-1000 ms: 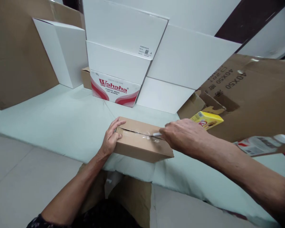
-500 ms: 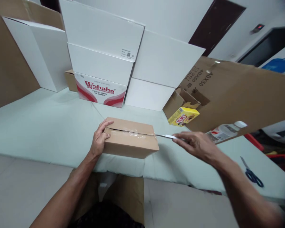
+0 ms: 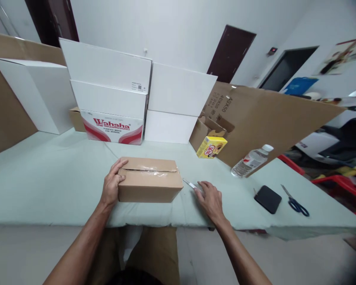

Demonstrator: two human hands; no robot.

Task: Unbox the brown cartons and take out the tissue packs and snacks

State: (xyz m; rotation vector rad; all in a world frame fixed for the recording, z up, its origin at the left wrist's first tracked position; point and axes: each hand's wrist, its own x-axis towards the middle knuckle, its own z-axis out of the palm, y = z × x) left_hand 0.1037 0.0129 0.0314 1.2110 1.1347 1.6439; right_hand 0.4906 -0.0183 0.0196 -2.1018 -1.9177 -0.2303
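A brown cardboard box (image 3: 150,180) lies on the cloth-covered table in front of me, with clear tape along its top seam and a slit showing there. My left hand (image 3: 111,183) grips its left end, thumb on top and fingers round the far edge. Just right of the box, a slim craft knife with a pale handle (image 3: 191,184) lies on the cloth, blade toward the box. My right hand (image 3: 209,198) rests over the knife's rear end, thumb and forefinger apart on either side of it. The hand partly hides that end.
Behind stand a Wahaba-style white carton (image 3: 114,128) and a yellow packet (image 3: 211,147). A water bottle (image 3: 251,161) stands at the right. Nearer are a black flat pad (image 3: 268,199) and scissors (image 3: 296,206). Cardboard panels (image 3: 269,122) border the table (image 3: 62,190).
The knife has left the box's right end and come down to the table. My right hand has moved nearer and its fingers have loosened. My left hand keeps its hold; the view has shifted.
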